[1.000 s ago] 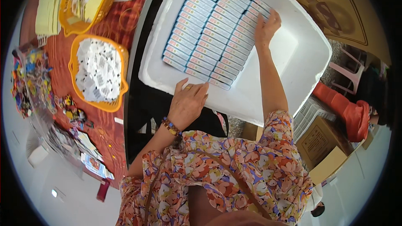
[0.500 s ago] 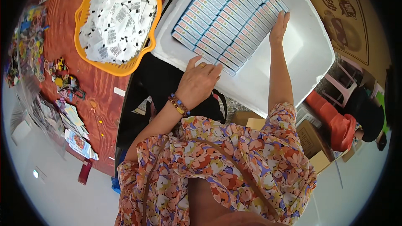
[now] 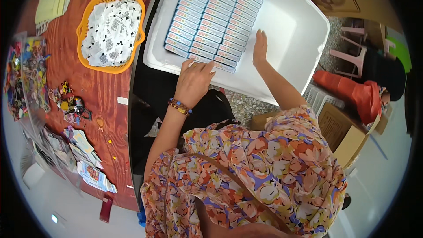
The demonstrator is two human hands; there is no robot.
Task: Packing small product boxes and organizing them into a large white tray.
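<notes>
Three rows of small blue-and-white cartons (image 3: 209,13) stand packed side by side in a white foam box (image 3: 291,6). My left hand (image 3: 194,79), with a beaded bracelet at the wrist, reaches over the near rim. Its bent fingers are apart and touch or nearly touch the nearest cartons; nothing shows in its grip. Inside the box, my right hand (image 3: 260,50) is stretched flat and upright, a little to the right of the rows. It holds nothing.
On the red wood-grain table (image 3: 105,105) at left stands an orange basket (image 3: 81,57) of white packets. Colourful cords (image 3: 70,103) and printed cards (image 3: 90,172) lie nearer. At right are pink stools (image 3: 352,59), red cloth (image 3: 348,92) and an open cardboard box (image 3: 348,141).
My right hand has come nearer along the right side of the cartons, away from the far corner, and now stands slightly off them. My left hand stays at the near end. The whole view has turned.
</notes>
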